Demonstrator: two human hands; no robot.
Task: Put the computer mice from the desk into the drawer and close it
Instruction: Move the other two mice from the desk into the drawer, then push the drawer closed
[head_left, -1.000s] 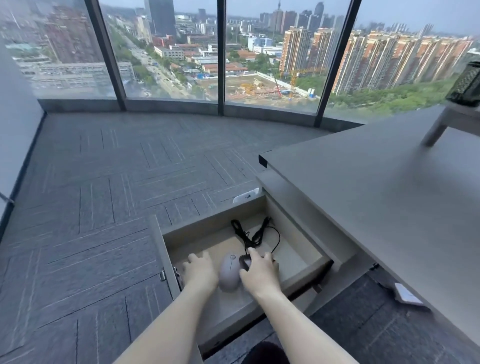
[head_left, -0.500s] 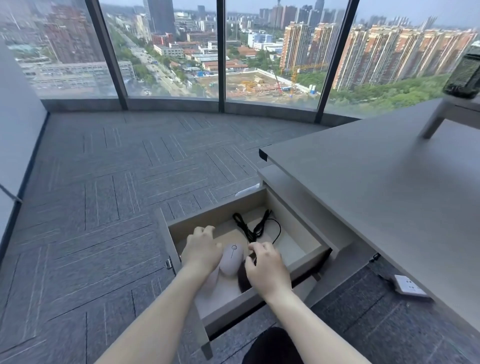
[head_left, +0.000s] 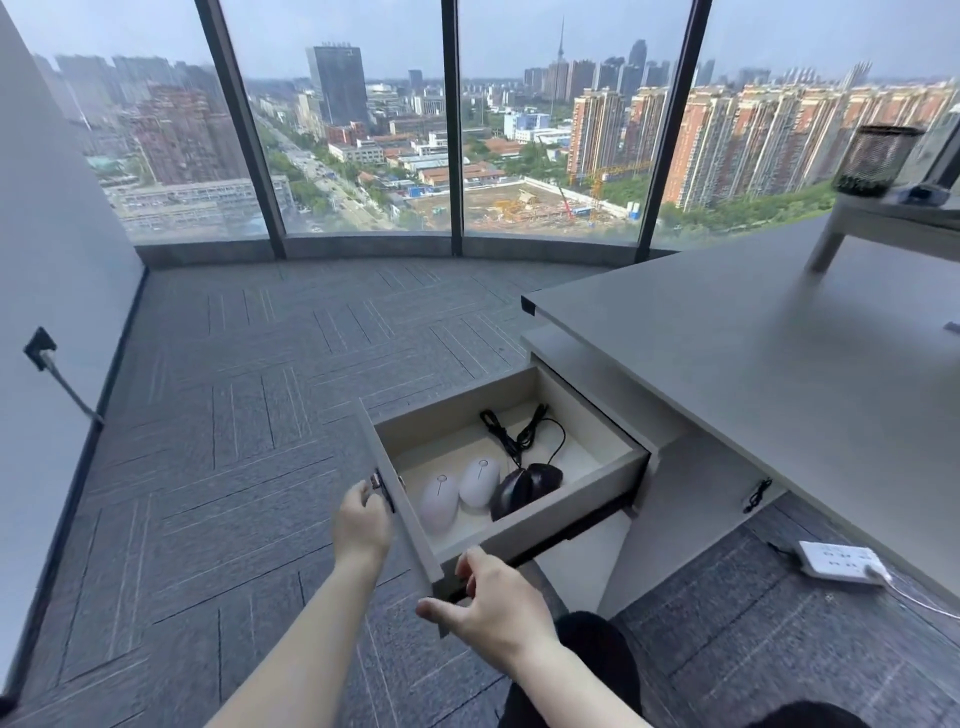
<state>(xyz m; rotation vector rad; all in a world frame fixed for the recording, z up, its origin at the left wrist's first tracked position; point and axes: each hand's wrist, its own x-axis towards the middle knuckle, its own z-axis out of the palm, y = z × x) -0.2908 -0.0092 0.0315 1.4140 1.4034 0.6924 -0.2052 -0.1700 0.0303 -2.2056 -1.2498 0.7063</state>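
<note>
Head view: mice beyond both grips.

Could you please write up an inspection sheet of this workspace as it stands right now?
Surface: grey desk top, no mice seen on it.
Job's things: two white mice and two black mice side by side in the open drawer.
Clutter: mesh pen cup on a riser.
Grippers: left hand at the drawer front's handle; right hand at its near corner.
Cables: black mouse cords bundled in the drawer; power strip on the carpet.
Surroundings: carpet floor, glass windows.
</note>
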